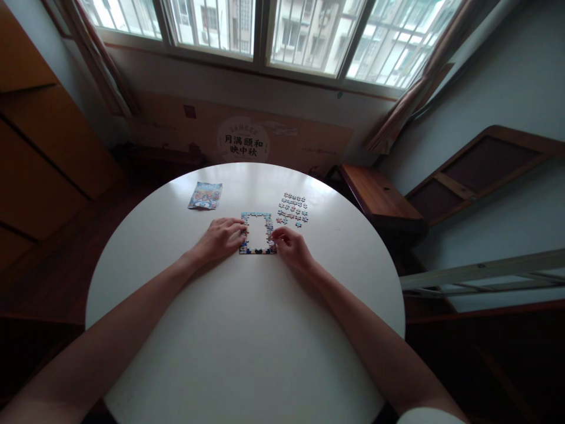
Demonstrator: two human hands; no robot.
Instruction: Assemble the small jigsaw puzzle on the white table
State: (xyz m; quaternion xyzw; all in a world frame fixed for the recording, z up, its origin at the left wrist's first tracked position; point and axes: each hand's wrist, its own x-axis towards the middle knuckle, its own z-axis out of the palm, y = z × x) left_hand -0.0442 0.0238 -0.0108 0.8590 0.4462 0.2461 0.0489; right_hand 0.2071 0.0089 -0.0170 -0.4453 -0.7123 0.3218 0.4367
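A small jigsaw frame [257, 217], a rectangle of joined border pieces with a bare middle, lies on the round white table [247, 341]. My left hand [220, 237] rests on the frame's left edge, fingers curled against it. My right hand [289, 247] touches the frame's lower right corner with pinched fingertips; whether a piece is between them is too small to tell. Several loose puzzle pieces [292, 209] are spread just right of the frame, beyond my right hand.
A colourful printed packet [205, 195] lies at the table's far left. A wooden chair or stool [375, 197] stands beyond the right edge. A cardboard box [242, 138] leans under the window. Wooden cabinets stand at the left.
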